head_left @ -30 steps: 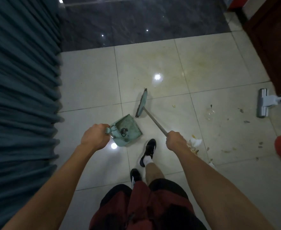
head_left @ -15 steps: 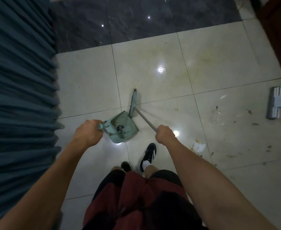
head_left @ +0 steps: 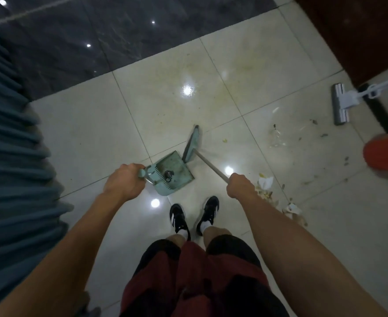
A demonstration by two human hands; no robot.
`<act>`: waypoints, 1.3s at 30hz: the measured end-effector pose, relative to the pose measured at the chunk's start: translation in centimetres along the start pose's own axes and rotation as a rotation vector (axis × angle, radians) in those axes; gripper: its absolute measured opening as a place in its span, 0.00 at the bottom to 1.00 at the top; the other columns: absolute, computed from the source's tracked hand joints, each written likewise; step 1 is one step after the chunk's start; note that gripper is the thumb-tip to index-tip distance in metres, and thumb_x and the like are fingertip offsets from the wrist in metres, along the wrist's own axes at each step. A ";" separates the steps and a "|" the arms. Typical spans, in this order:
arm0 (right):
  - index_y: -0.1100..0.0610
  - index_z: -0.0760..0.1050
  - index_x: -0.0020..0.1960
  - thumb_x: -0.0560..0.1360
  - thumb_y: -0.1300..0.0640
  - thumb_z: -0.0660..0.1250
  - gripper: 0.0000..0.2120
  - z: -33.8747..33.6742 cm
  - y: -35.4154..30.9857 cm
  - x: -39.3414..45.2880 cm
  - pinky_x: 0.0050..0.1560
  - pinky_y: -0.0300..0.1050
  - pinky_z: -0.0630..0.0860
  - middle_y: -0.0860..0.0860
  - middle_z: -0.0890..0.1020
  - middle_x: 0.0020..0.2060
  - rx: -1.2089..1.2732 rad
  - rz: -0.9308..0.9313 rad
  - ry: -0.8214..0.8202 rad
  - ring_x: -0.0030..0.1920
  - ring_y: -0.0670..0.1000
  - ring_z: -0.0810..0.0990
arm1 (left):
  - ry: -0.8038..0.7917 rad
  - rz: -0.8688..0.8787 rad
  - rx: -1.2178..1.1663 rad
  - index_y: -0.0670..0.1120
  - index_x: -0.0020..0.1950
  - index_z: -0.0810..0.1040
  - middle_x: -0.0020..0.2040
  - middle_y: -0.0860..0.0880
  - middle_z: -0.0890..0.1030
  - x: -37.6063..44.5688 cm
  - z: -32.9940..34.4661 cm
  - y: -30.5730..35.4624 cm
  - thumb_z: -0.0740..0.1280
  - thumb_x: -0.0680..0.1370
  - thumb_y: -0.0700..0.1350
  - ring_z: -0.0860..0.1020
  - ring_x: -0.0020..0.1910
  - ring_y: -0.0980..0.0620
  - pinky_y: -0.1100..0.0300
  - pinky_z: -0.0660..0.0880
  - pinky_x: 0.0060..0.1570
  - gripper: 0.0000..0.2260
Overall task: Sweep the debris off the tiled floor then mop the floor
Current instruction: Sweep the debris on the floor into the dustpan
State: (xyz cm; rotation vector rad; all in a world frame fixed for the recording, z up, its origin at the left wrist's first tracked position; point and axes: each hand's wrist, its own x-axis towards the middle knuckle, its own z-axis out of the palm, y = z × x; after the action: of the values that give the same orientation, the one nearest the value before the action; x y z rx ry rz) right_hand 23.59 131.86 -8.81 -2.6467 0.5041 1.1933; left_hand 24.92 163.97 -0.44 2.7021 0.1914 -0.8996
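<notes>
My left hand (head_left: 124,182) grips the handle of a teal dustpan (head_left: 174,173), which sits low over the cream floor tiles (head_left: 92,133) with a small dark clump inside it. My right hand (head_left: 240,185) grips the wooden stick of a teal broom (head_left: 191,144); its head stands at the dustpan's far right edge. Pale paper scraps and peels (head_left: 266,184) lie on the floor just right of my right hand. A crushed clear bottle (head_left: 277,138) and dark bits (head_left: 321,136) are scattered farther right. A white flat mop (head_left: 341,104) lies at the upper right.
A blue pleated curtain (head_left: 12,156) fills the left side. Dark glossy tiles (head_left: 96,37) run along the top. A dark wooden door (head_left: 360,30) stands at the upper right, and an orange object (head_left: 385,154) sits at the right edge. My feet in black shoes (head_left: 193,216) stand below the dustpan.
The view has shifted. The broom head has moved to the right, away from the pan's mouth to its far right edge. Both hands keep their grips.
</notes>
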 end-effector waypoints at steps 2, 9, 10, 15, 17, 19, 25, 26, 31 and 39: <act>0.60 0.75 0.54 0.76 0.63 0.62 0.08 0.2 1.5 -0.2 0.44 0.45 0.74 0.56 0.79 0.48 0.041 0.026 -0.010 0.44 0.55 0.78 | -0.006 0.037 0.019 0.52 0.49 0.81 0.44 0.46 0.81 0.6 -0.2 1.1 0.67 0.77 0.43 0.79 0.42 0.43 0.54 0.77 0.43 0.05; 0.60 0.74 0.47 0.77 0.63 0.64 0.01 0.5 7.7 0.1 0.35 0.40 0.71 0.58 0.82 0.51 0.151 0.099 -0.033 0.41 0.54 0.76 | -0.038 0.143 0.116 0.52 0.49 0.81 0.45 0.46 0.81 2.3 0.3 7.5 0.67 0.78 0.44 0.79 0.44 0.42 0.55 0.75 0.43 0.05; 0.59 0.73 0.46 0.77 0.64 0.64 0.02 0.5 8.7 0.2 0.36 0.41 0.71 0.57 0.81 0.49 0.168 0.114 -0.031 0.42 0.55 0.77 | -0.042 0.152 0.124 0.53 0.49 0.81 0.45 0.46 0.81 2.5 0.5 8.7 0.67 0.78 0.44 0.79 0.44 0.42 0.55 0.75 0.43 0.05; 0.58 0.69 0.38 0.77 0.66 0.62 0.10 1.1 13.9 0.0 0.37 0.41 0.72 0.50 0.72 0.35 0.228 0.185 0.004 0.40 0.51 0.74 | -0.055 0.218 0.212 0.52 0.47 0.80 0.42 0.46 0.81 3.0 1.7 14.8 0.68 0.78 0.44 0.79 0.41 0.44 0.55 0.73 0.41 0.03; 0.59 0.73 0.42 0.78 0.65 0.61 0.07 1.3 16.4 -0.2 0.37 0.41 0.70 0.52 0.77 0.41 0.244 0.207 -0.002 0.41 0.51 0.74 | -0.059 0.240 0.235 0.52 0.46 0.80 0.43 0.46 0.81 3.2 2.2 17.5 0.68 0.78 0.45 0.79 0.41 0.43 0.54 0.76 0.42 0.03; 0.61 0.78 0.52 0.79 0.64 0.60 0.08 1.3 19.1 -0.5 0.41 0.42 0.71 0.55 0.81 0.49 0.271 0.235 -0.024 0.45 0.53 0.78 | -0.066 0.269 0.261 0.53 0.46 0.79 0.44 0.45 0.82 3.3 2.7 20.2 0.68 0.78 0.46 0.80 0.43 0.42 0.52 0.79 0.44 0.03; 0.59 0.71 0.69 0.78 0.62 0.61 0.19 1.7 26.8 -2.6 0.54 0.48 0.76 0.57 0.77 0.63 0.417 0.364 -0.025 0.61 0.56 0.78 | -0.084 0.372 0.346 0.52 0.47 0.80 0.45 0.45 0.82 3.7 5.0 28.5 0.68 0.78 0.46 0.79 0.43 0.42 0.54 0.75 0.43 0.02; 0.57 0.68 0.72 0.78 0.62 0.61 0.23 1.7 28.0 -2.9 0.54 0.48 0.76 0.56 0.77 0.63 0.439 0.390 -0.015 0.61 0.56 0.78 | -0.088 0.392 0.354 0.52 0.47 0.80 0.45 0.45 0.82 3.7 5.5 29.9 0.68 0.78 0.46 0.79 0.43 0.42 0.54 0.75 0.43 0.02; 0.54 0.68 0.72 0.78 0.61 0.61 0.22 2.0 32.8 -4.7 0.57 0.50 0.75 0.56 0.75 0.65 0.448 0.466 0.017 0.63 0.57 0.77 | -0.083 0.482 0.395 0.51 0.52 0.82 0.48 0.43 0.82 3.0 7.2 35.7 0.68 0.77 0.45 0.80 0.46 0.39 0.51 0.78 0.46 0.06; 0.55 0.74 0.63 0.77 0.58 0.61 0.15 2.1 36.7 -6.9 0.54 0.48 0.76 0.55 0.78 0.59 0.449 0.548 0.115 0.57 0.56 0.80 | -0.064 0.599 0.443 0.54 0.52 0.82 0.47 0.44 0.81 1.8 8.0 41.8 0.68 0.76 0.43 0.79 0.45 0.39 0.51 0.78 0.47 0.08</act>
State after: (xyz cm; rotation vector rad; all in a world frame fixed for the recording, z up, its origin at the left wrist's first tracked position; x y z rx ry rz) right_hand 3.78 100.18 -6.31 -2.2523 1.4013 0.8967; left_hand 30.78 121.84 1.81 2.8249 -0.8797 -0.9041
